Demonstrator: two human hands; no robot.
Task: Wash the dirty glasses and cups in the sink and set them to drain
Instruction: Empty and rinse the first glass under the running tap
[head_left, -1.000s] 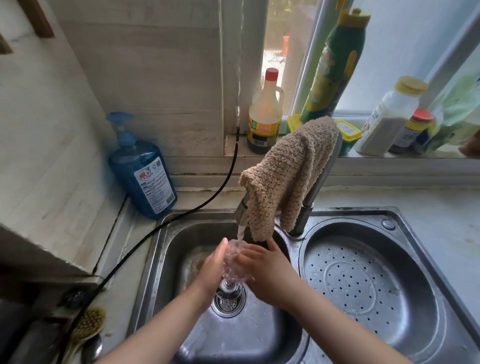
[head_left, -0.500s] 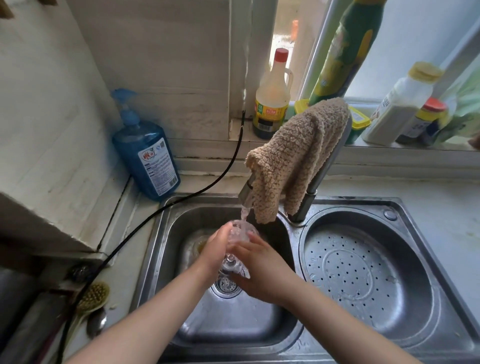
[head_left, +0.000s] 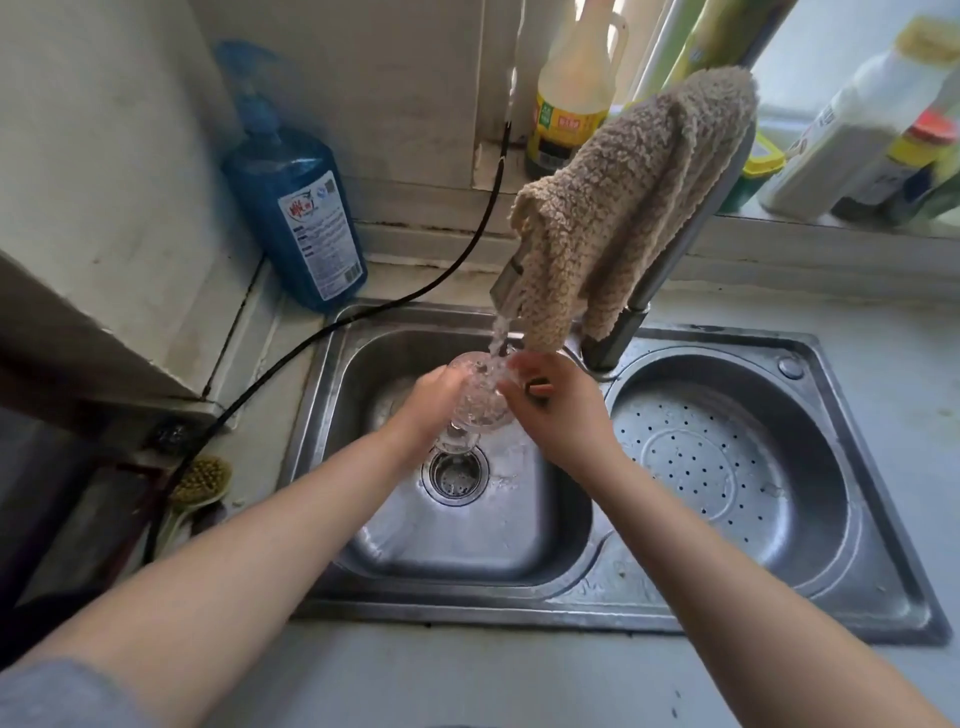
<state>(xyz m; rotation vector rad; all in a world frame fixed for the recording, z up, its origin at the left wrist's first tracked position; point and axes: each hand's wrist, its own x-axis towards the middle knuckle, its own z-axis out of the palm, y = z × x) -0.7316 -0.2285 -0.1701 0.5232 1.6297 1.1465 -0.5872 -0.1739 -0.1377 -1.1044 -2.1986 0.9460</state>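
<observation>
A clear stemmed glass (head_left: 475, 400) is held upright over the left sink basin (head_left: 363, 364), above the drain (head_left: 455, 475). Water streams from the faucet spout (head_left: 506, 283) into its mouth. My left hand (head_left: 428, 402) grips the glass from the left side. My right hand (head_left: 553, 410) wraps round it from the right, fingers curled against the bowl. The glass's foot shows just below my hands.
A beige cloth (head_left: 618, 202) hangs over the faucet. The right basin holds a perforated drain tray (head_left: 711, 467). A blue soap bottle (head_left: 296, 208) stands at the back left, a black cable (head_left: 467, 249) runs past it, bottles line the windowsill (head_left: 571, 93), and a brush (head_left: 200, 480) lies at left.
The view has tilted down and moved closer. Both hands with the glass have risen slightly towards the spout, and the water now falls straight into the glass.
</observation>
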